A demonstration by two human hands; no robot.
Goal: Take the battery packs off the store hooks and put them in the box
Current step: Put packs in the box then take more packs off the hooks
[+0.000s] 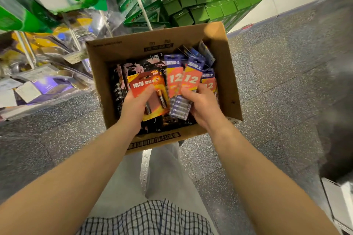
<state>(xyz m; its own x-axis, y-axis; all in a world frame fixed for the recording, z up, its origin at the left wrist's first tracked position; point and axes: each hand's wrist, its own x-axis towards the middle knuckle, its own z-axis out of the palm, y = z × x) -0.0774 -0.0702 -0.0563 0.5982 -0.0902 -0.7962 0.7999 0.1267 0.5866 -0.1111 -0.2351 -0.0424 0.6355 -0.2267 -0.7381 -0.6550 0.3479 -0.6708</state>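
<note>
My left hand (134, 104) grips an orange-and-red carded battery pack (148, 87) and my right hand (202, 104) grips purple-and-orange carded battery packs marked 12 (192, 80), both held inside the open brown cardboard box (126, 48) on the grey speckled floor (277, 74), above the black packs (150, 63) already lying in it

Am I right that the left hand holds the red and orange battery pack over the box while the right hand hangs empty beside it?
Not quite. The head view shows the right hand is not empty: it grips blue and orange 12-count battery packs over the cardboard box. The left hand does hold the red and orange battery pack.
</note>
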